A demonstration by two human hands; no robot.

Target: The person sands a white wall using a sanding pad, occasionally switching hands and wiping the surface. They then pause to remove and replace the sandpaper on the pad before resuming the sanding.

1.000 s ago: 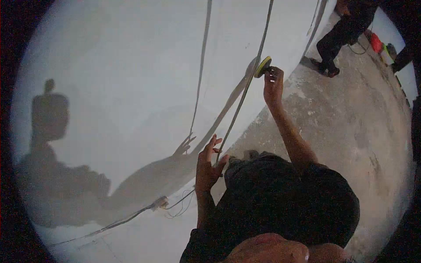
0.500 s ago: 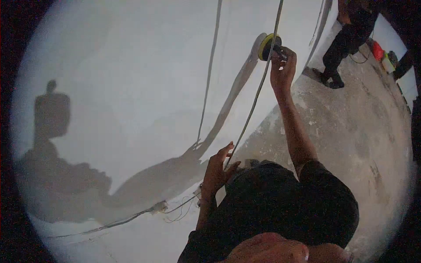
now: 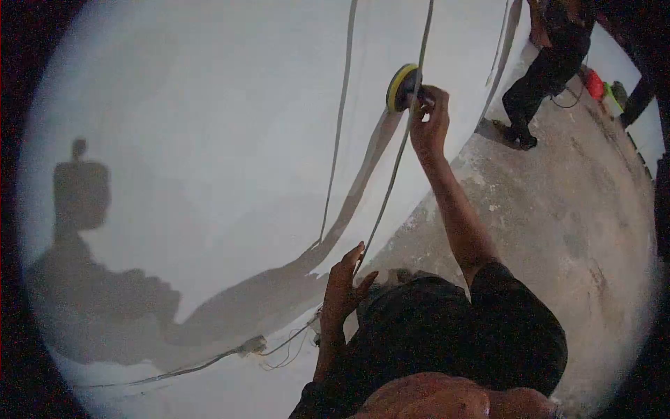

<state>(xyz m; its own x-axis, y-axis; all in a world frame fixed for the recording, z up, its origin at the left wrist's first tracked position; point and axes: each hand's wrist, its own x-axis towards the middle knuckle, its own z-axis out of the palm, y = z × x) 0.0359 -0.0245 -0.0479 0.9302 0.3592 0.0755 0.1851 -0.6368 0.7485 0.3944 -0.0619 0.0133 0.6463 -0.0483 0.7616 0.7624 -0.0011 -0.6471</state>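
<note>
A round pad with a yellow rim and dark back (image 3: 403, 88), like a hand sanding disc, lies against the white wall (image 3: 237, 91). My right hand (image 3: 430, 122) is closed on its back, with the arm stretched upward. A long grey cord (image 3: 392, 178) runs down the view, crossing in front of the pad's edge. Its lower end comes down to my left hand (image 3: 343, 285), whose fingers point upward with the thumb apart. The cord passes between thumb and fingers without their wrapping round it.
Another person in dark clothes (image 3: 541, 77) stands at the upper right on the worn concrete floor (image 3: 551, 230). Red and green items (image 3: 595, 85) lie beyond. Thin wires (image 3: 286, 353) stick out low on the wall, and my shadow (image 3: 91, 279) falls across it.
My right hand and the pad have moved left and slightly down along the wall. The cord has swung left with them, and my left hand sits slightly lower.
</note>
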